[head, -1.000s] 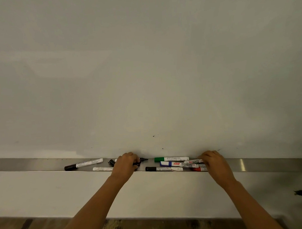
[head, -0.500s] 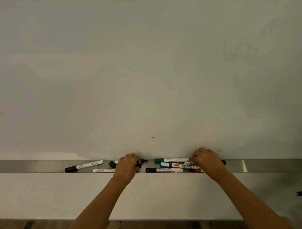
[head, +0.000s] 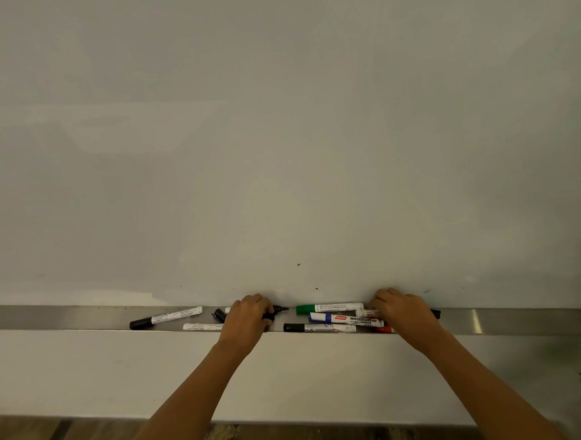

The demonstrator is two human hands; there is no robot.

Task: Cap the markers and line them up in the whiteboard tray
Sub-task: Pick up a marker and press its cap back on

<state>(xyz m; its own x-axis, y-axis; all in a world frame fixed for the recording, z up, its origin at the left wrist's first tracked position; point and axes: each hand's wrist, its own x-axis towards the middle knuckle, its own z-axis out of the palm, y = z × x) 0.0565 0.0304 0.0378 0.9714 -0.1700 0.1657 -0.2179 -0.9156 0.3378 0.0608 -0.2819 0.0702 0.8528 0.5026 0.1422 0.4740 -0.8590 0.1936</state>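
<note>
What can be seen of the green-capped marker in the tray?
The green-capped marker has a white barrel with small dark print and a green cap fitted on its left end. It lies flat, lengthwise, at the back of the metal tray. Its right end is by the right hand; contact cannot be told. A blue-banded marker lies in front.

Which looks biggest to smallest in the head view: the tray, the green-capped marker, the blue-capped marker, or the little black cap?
1. tray, by far.
2. green-capped marker and blue-capped marker: look about alike, too close to rank.
3. little black cap.
</note>
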